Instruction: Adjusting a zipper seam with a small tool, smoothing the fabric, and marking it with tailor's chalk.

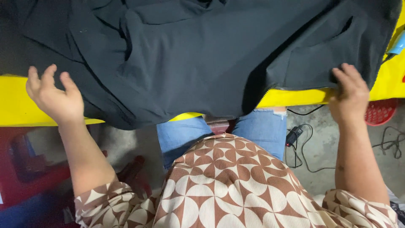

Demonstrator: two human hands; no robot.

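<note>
a black jacket (pixel 198 55) lies spread across a yellow table (pixel 17 105), its hem and zip edge hanging over the near side above the seated person's knees. the left hand (pixel 55 95) hovers released, fingers spread, at the cloth's edge, while the right hand (pixel 350 93) pinches the hem by the pocket. smoothing likely goes best with both hands pulling evenly outward, keeping the cloth flat.

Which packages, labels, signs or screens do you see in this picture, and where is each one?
None are in view: no package, label, sign or screen shows.
The left hand and the right hand are at a plain black garment on a yellow table; no tag shows on it.
</note>
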